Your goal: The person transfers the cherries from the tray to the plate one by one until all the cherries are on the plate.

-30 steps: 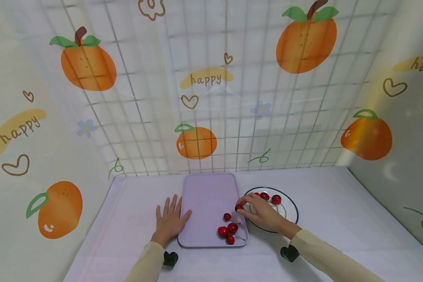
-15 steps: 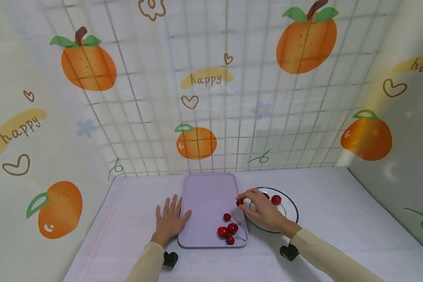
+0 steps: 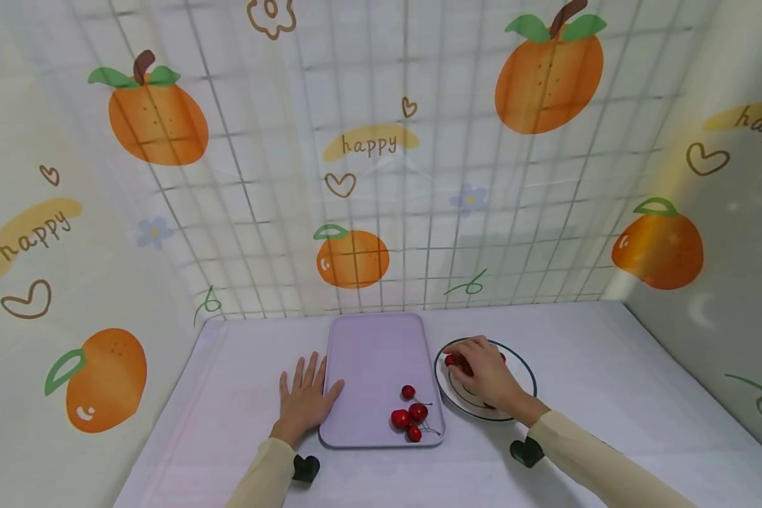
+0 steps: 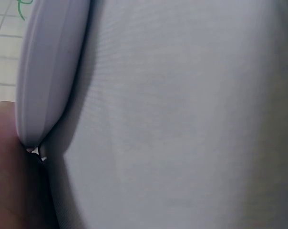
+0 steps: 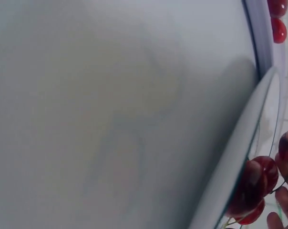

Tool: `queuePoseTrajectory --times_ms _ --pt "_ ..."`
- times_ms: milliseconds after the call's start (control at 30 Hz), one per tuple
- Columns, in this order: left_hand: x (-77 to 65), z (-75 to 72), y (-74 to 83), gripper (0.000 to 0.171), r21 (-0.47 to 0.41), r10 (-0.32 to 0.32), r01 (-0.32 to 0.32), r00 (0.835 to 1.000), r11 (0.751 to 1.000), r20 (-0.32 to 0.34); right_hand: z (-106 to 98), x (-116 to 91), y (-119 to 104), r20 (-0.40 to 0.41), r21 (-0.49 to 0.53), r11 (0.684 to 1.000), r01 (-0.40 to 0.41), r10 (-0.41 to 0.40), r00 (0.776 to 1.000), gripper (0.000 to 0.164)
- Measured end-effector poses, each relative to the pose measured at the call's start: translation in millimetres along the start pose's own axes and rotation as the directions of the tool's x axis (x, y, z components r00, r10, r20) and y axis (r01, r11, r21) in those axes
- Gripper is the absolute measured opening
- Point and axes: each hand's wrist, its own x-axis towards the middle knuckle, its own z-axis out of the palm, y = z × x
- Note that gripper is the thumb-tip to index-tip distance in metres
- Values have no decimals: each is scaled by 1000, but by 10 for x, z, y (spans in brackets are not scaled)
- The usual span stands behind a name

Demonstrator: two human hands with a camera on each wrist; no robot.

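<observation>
My left hand lies flat at the left edge of a lilac tray, fingers spread, its thumb over the rim. In the left wrist view part of that hand shows against the tray's side. My right hand is over a white plate with a dark rim. Thumb and fingers pinch a dark red cherry, with more cherries below on the plate. In the head view the hand partly hides these cherries. Several red cherries with stems lie at the tray's near right corner.
A white cloth covers the table. Behind it and at both sides stand pale curtains printed with oranges, hearts and the word "happy". The plate stands close to the tray's right side.
My right hand has moved right, from between the tray's edge and the plate to over the plate, with a cherry in its fingers. My left hand has stayed in place.
</observation>
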Motion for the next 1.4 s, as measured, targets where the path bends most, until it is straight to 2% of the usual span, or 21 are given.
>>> queuePoseTrajectory --times_ms 200,300,533,633,800,967,1133,1300,1400 --pt "-91 -139 102 75 1 1 -1 1000 1000 10 -24 -12 36 16 -28 998 -59 60 998 28" --pt "-109 -159 124 74 11 -3 3 1000 1000 15 -32 -18 45 26 -55 996 -71 73 997 25" --pt "-87 -130 90 76 -2 6 -6 1000 1000 3 -2 -49 55 -31 -92 995 -45 43 999 21" --pt "-50 -71 49 78 -14 5 -5 1000 1000 6 17 -59 65 -42 -99 994 -47 43 998 21" --pt "14 20 -11 79 -5 0 0 1000 1000 -1 34 -65 79 -35 -97 994 -54 51 998 20" --pt "32 55 -37 81 -11 10 -11 1000 1000 -19 31 -61 78 -17 -77 992 -97 96 995 21" --pt "20 44 -27 79 -5 7 -7 1000 1000 -19 52 -34 45 -41 -26 993 -113 112 993 13" --pt "-8 -18 17 77 -9 0 0 1000 1000 8 87 19 -16 -100 -26 997 -75 72 992 5" --pt "-31 -71 51 76 -8 -2 2 1000 1000 17 116 53 -50 -101 -40 998 -52 47 994 4"
